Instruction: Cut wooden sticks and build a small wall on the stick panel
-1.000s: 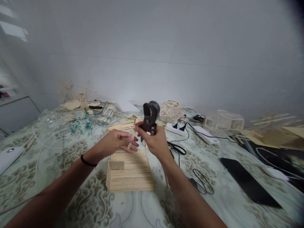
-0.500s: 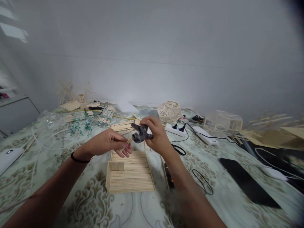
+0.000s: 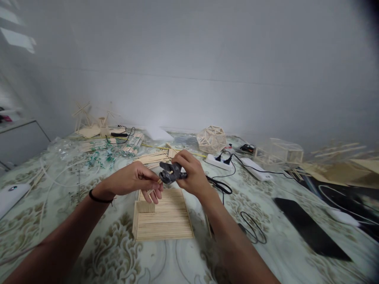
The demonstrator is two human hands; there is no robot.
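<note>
My left hand (image 3: 143, 182), with a black band at its wrist, pinches a thin wooden stick (image 3: 160, 181) between thumb and forefinger. In my right hand (image 3: 192, 173) is a dark hand cutter (image 3: 170, 172); its jaws are at the end of the stick, close to my left fingertips. Whether the jaws have closed on the stick, I cannot tell. Below both hands lies a flat panel of wooden sticks (image 3: 167, 221), with a short upright wall (image 3: 145, 207) at its left side.
Loose wooden sticks (image 3: 152, 157) lie behind my hands. Further back stands a stick polyhedron (image 3: 211, 139). A white power strip (image 3: 219, 162) with black plugs and cables is to the right, and a dark flat slab (image 3: 310, 228) beyond. Plastic wrappers (image 3: 102, 154) lie at left.
My right hand has moved left and slightly down, bringing the cutter closer to my left fingers and over the stick's end. The left hand has barely moved.
</note>
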